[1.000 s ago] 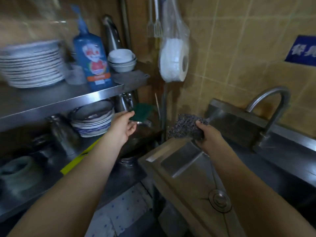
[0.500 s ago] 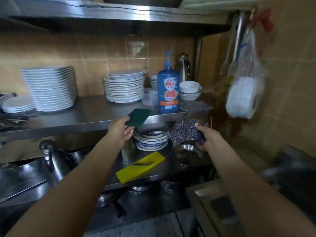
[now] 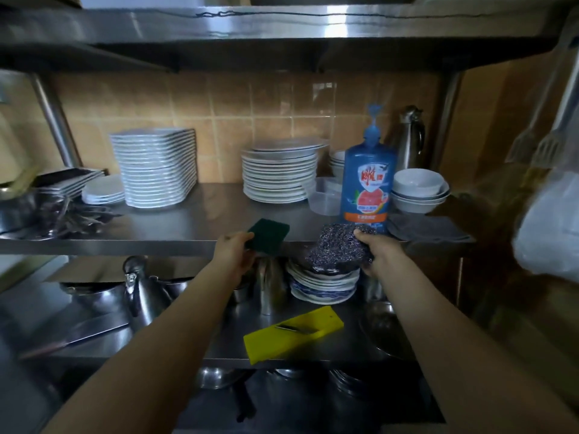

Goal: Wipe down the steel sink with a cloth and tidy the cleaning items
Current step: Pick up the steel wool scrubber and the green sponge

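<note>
Scouring pad (image 3: 269,234) is pinched edgewise by left hand (image 3: 230,256), wire scrubber (image 3: 340,249) gripped by right hand (image 3: 380,252); both are judged light, springy.

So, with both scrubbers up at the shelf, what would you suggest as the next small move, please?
Probably lay the green scouring pad, pinched in the left hand, on the bare steel shelf just beyond it. The pad is at the shelf's front edge, and the right hand holds the wire scourer just in front of the dish soap bottle, so setting things down seems due.
</note>
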The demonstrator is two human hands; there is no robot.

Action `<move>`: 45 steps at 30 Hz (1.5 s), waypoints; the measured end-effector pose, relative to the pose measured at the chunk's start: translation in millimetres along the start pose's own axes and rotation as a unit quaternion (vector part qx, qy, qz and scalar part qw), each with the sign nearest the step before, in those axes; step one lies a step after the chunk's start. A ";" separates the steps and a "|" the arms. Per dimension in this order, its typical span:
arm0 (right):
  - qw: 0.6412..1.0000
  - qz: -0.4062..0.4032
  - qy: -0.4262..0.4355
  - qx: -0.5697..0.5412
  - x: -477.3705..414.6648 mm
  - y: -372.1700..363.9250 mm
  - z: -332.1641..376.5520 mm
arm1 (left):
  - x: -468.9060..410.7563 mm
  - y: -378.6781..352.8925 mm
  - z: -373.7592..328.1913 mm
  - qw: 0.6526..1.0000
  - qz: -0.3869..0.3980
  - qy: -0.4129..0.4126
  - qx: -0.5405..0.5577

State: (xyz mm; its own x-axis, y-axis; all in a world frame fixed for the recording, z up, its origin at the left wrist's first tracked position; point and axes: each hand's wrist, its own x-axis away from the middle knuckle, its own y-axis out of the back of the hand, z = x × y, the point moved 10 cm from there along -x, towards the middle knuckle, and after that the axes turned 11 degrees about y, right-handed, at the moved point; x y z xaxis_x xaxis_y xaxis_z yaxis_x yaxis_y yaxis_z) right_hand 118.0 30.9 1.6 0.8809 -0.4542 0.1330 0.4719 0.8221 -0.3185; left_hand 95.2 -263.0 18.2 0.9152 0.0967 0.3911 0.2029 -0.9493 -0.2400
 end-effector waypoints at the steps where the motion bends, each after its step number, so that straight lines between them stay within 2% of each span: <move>1: 1.000 0.001 -0.009 0.006 -4.0 -6.3 -2.5 | -6.2 1.3 -1.2 1.000 -0.007 -0.002 -0.009; 4: 1.000 -0.008 -0.013 0.023 -20.6 -20.8 -4.9 | -26.0 1.7 -9.6 0.999 -0.009 -0.011 -0.030; 9: 0.998 -0.016 0.027 0.055 -52.7 -44.9 2.5 | -63.8 -7.8 -32.3 0.999 0.006 -0.021 -0.045; 15: 0.993 -0.015 0.071 0.097 -87.6 -74.6 5.8 | -124.7 -21.6 -55.1 0.995 0.061 -0.014 -0.077; 21: 0.981 -0.035 0.108 0.159 -108.3 -105.8 4.2 | -169.8 -21.8 -72.4 0.986 0.095 -0.047 -0.126; 23: 0.971 -0.050 0.131 0.196 -114.4 -109.6 3.4 | -178.9 -19.6 -74.2 0.985 0.094 -0.054 -0.133; 27: 0.922 -0.061 0.158 0.349 -125.8 -110.9 5.7 | -191.7 -17.6 -64.3 0.984 0.085 -0.022 -0.154; 30: 0.903 -0.065 0.175 0.386 -133.2 -107.8 7.0 | -197.1 -19.9 -57.6 0.977 0.093 -0.009 -0.192; 33: 0.893 -0.068 0.167 0.412 -137.6 -102.8 3.0 | -198.0 -21.5 -66.4 0.951 0.079 -0.062 -0.293; 36: 0.882 -0.070 0.165 0.435 -139.0 -100.3 -0.5 | -192.5 -26.0 -77.7 0.893 0.055 -0.144 -0.423; 40: 0.848 -0.073 0.183 0.492 -135.1 -102.3 4.1 | -186.3 -35.9 -72.8 0.823 0.065 -0.177 -0.536; 45: 0.822 -0.080 0.205 0.525 -130.5 -100.7 8.7 | -181.1 -46.0 -68.4 0.813 0.060 -0.195 -0.545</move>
State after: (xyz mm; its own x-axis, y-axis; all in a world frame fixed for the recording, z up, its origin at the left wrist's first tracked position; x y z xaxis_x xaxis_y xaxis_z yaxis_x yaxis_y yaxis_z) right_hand -44.3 10.4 24.5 0.8207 -0.4851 -0.3017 0.5400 0.4863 0.6870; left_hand -103.7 -257.4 19.2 0.9897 -0.1301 0.0598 -0.1299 -0.6398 0.7575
